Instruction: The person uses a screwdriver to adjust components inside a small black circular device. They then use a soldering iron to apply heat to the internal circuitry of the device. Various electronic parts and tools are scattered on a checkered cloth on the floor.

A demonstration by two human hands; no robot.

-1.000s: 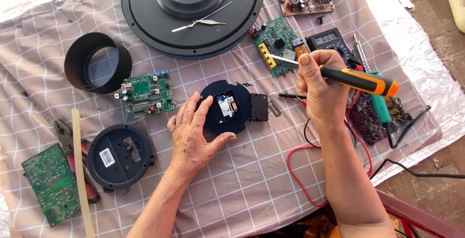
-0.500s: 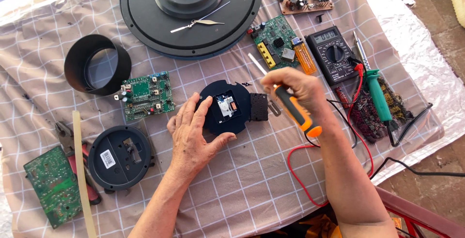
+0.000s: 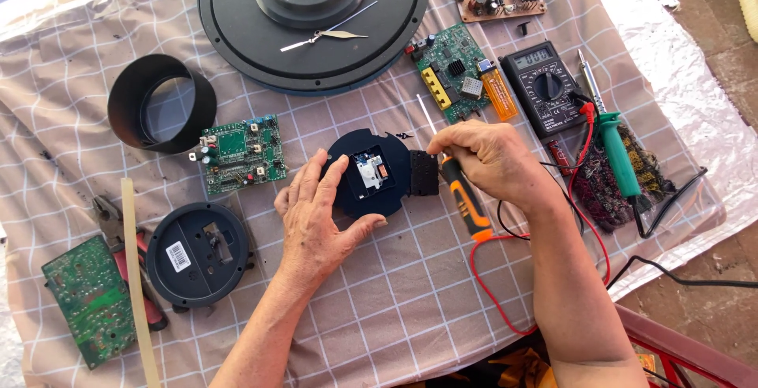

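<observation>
Black round part (image 3: 371,175) under flat left hand (image 3: 320,218), right hand (image 3: 489,155) gripping screwdriver (image 3: 462,194)

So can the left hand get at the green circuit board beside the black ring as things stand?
Probably yes. The left hand rests on the round black part, and the green circuit board lies uncovered just beyond its fingers, with only checked cloth between.

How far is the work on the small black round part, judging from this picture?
Already apart: a black ring, a round black cover and green circuit boards lie spread on the checked cloth. In hand: the left hand steadies the black round part; the right hand holds an orange-handled screwdriver beside it. The multimeter and soldering iron lie untouched.
</observation>
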